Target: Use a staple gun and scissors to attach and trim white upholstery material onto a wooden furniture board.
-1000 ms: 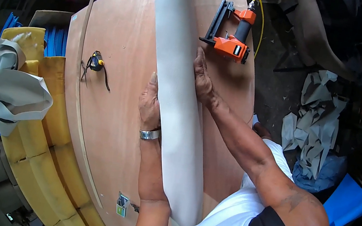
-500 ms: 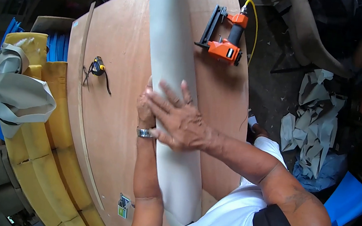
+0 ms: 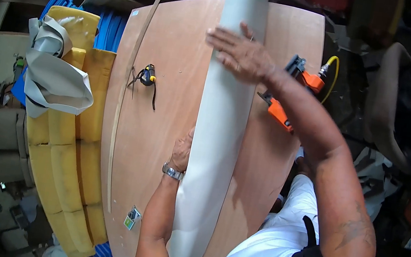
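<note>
A long padded strip covered in pale grey vinyl (image 3: 222, 126) runs lengthwise across the plywood table (image 3: 183, 33), its far end reaching past the table's edge. At its left edge my left hand (image 3: 181, 151), with a metal watch on the wrist, is closed, its fingertips hidden against or under the strip. Farther up, my right hand (image 3: 244, 55) lies over the vinyl with fingers stretched out, slightly blurred. Beneath my right forearm is an orange and black staple gun (image 3: 279, 110), partly hidden, with a yellow air hose (image 3: 335, 76).
Left of the strip lie a tape measure (image 3: 148, 74), scissors (image 3: 133, 80), a small box (image 3: 132, 218) and a thin wooden batten (image 3: 125, 99). Yellow foam pieces (image 3: 59, 170) stand beside the table, topped by loose grey vinyl (image 3: 55, 75). Vinyl scraps (image 3: 374, 182) lie on the floor at right.
My right hand has slid away from my left hand, toward the strip's far end. My left hand stays at the left edge. The whole view has shifted, with the table now farther right.
</note>
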{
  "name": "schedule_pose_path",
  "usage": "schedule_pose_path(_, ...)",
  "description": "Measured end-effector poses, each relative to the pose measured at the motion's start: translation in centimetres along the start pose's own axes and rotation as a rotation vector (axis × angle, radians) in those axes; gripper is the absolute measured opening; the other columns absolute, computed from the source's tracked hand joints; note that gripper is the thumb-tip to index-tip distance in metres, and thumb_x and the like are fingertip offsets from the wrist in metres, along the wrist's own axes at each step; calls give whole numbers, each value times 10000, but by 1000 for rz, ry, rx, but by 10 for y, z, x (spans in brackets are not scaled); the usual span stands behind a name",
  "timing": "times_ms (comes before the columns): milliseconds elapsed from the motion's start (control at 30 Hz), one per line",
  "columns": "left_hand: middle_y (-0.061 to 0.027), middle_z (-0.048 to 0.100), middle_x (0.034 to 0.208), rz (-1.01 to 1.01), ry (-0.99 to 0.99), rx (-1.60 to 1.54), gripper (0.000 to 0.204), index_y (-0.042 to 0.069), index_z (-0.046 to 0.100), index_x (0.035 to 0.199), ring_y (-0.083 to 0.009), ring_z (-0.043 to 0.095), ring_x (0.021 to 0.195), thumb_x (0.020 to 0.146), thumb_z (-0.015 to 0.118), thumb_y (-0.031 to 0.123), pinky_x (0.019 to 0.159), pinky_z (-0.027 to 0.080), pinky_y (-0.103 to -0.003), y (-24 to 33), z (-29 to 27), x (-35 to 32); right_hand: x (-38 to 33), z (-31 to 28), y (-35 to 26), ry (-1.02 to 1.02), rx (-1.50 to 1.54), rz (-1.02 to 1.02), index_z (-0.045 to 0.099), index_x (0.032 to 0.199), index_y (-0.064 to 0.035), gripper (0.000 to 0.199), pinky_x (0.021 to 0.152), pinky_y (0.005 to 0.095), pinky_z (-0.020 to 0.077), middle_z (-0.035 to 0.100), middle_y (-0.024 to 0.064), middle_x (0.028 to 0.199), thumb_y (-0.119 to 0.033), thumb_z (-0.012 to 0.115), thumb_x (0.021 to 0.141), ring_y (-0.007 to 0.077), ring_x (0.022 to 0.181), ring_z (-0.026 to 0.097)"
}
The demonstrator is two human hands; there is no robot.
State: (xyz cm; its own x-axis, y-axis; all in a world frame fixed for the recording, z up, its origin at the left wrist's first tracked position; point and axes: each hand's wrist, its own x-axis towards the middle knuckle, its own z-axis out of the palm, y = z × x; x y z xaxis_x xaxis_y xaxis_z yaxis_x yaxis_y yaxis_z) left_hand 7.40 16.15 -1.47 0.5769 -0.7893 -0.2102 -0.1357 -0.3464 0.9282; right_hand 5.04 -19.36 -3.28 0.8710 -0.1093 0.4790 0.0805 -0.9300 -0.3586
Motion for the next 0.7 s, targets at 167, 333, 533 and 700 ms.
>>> schedule_pose_path(167,-16,721,921,-177,45,-62,478,-4,678,1218,-66,631,778,1137,450,408,647,521,-264,26,7,-9,93,-13,130,27,77,-107,431,1599,-199,563,1243,671,107,338,34,1704,-466,368,1107,177,1598,227)
schedule_pose_path(333,-10,713,918,-395,37,-79,486,-2,681,1154,-60,629,794,1138,437,419,678,516,-250,25,-2,-22,85,12,129,162,-60,267,497,1535,-108,528,1247,638,177,355,139,1678,-378,391,1093,311,1585,244)
schedule_pose_path(533,-91,738,1106,-43,67,257,486,-8,608,1359,-143,692,937,1132,462,396,809,568,-306,-2,2,-24,-70,1,-92,77,355,61,487,1526,-108,612,1130,863,5,299,135,1696,-335,551,961,415,1604,132)
schedule_pose_path(700,-169,613,1445,-449,39,-259,501,8,509,1499,-268,652,1246,1125,441,335,1028,559,-417,2,-19,-22,-153,-30,-137,-120,790,-243,593,1400,-151,495,1248,668,151,456,119,1593,-183,648,909,292,1556,315)
